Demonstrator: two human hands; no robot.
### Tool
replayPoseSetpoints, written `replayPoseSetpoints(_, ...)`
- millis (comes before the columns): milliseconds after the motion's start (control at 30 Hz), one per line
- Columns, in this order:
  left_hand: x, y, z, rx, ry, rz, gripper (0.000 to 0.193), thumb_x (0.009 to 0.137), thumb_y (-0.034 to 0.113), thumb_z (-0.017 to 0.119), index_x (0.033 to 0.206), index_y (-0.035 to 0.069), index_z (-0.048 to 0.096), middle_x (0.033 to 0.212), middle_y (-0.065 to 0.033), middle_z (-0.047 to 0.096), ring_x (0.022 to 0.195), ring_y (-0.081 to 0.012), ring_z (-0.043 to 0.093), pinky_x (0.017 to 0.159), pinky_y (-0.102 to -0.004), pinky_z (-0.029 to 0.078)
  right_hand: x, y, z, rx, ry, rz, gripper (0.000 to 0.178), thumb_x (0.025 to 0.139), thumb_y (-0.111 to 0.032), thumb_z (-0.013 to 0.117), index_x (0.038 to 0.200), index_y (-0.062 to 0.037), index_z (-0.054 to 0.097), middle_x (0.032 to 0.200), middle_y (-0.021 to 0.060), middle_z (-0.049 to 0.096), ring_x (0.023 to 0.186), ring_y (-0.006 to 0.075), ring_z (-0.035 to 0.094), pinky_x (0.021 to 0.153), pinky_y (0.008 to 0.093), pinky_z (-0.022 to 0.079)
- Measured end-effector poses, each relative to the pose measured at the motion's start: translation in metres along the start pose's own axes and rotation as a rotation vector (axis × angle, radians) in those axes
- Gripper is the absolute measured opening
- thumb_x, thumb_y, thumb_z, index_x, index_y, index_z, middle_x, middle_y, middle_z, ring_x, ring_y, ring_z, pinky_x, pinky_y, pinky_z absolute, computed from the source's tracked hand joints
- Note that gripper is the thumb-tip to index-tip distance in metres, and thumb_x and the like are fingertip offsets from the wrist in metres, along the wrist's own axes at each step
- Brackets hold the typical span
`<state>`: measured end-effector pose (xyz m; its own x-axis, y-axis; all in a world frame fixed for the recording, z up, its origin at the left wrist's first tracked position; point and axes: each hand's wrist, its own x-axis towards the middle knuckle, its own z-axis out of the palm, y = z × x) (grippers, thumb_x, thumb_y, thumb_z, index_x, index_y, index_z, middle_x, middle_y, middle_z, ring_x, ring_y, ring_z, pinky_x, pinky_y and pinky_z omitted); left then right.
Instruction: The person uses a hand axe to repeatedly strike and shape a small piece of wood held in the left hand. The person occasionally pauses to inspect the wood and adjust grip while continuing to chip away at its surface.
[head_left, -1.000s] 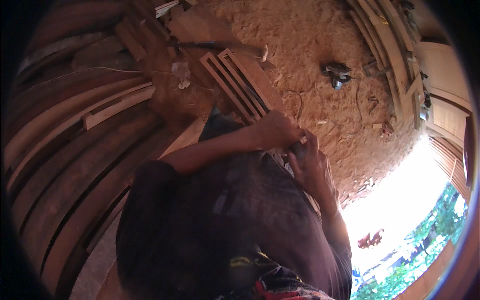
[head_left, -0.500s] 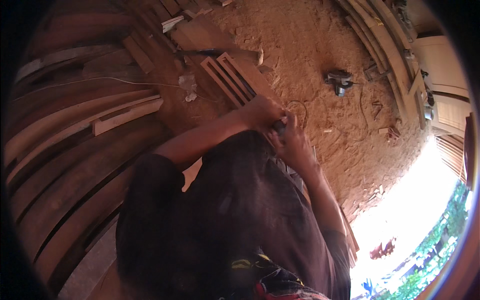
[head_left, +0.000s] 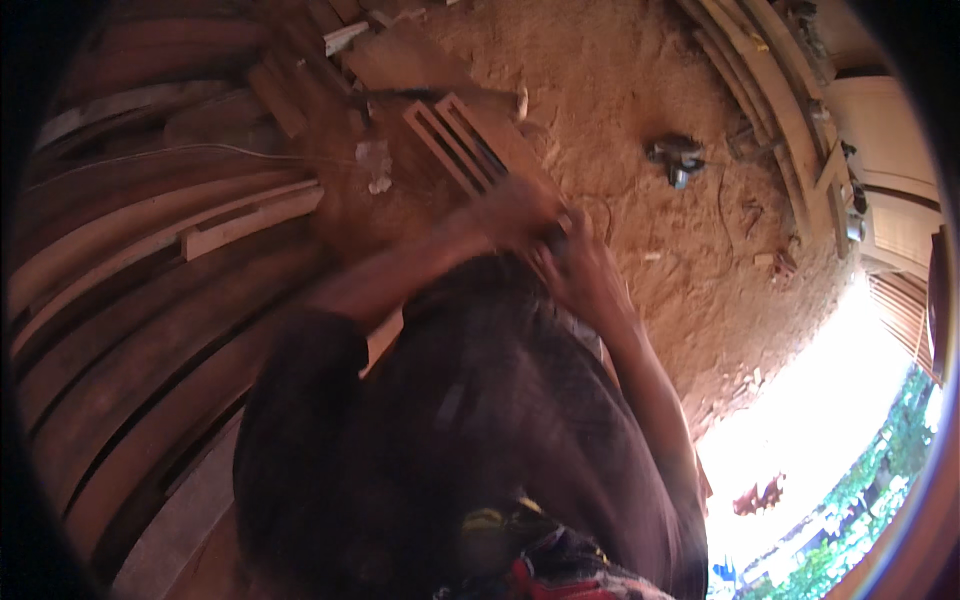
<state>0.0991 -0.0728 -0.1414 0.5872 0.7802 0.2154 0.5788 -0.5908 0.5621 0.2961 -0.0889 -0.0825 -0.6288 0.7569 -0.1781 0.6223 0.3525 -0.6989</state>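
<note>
My left hand and my right hand meet in front of my body, over a slotted wooden piece. Between them is a small dark object, mostly covered by fingers, so its kind does not show. The right fingers curl round it. Motion blurs the left hand, which looks closed against the same object. Narrow parallel slats and a wider board make up the wooden piece, which stretches away from under my hands; its near end is hidden by my dark shirt.
Long planks lie stacked along the left. A power tool with a cord rests on the brown, chip-strewn ground to the right. Curved-looking boards line the far right. Offcuts lie at the far left. Bright daylight enters lower right.
My left hand and forearm have shifted slightly and are more blurred. Both hands stay together round the dark object. My torso has moved a little, and the view has shifted slightly.
</note>
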Motion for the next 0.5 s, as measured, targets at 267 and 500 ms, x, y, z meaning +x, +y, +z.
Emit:
replayPoseSetpoints(267, 0.015, 0.017, -0.001, 0.046, -0.008, -0.169, 0.025, 0.074, 0.031, 0.075, 0.090, 0.012, 0.073, 0.081, -0.0118, 0.073, 0.077, -0.0346, 0.074, 0.068, -0.0463, 0.059, -0.008, -0.007, -0.044, 0.080, -0.104, 0.011, 0.072, 0.095, -0.021, 0.070, 0.148, 0.0051, 0.027, 0.107, 0.0320, 0.068, 0.095, 0.0531, 0.067, 0.083, 0.0536, 0.057)
replayPoseSetpoints(500, 0.003, 0.011, 0.004, -0.025, 0.010, -0.097, 0.026, 0.077, 0.036, 0.074, 0.091, 0.013, 0.071, 0.081, -0.0076, 0.069, 0.074, -0.0317, 0.071, 0.062, -0.0434, 0.056, -0.001, -0.015, -0.032, 0.078, -0.035, 0.042, 0.064, 0.094, -0.014, 0.070, 0.145, 0.0000, 0.033, 0.091, 0.0275, 0.070, 0.083, 0.0491, 0.070, 0.073, 0.0545, 0.056)
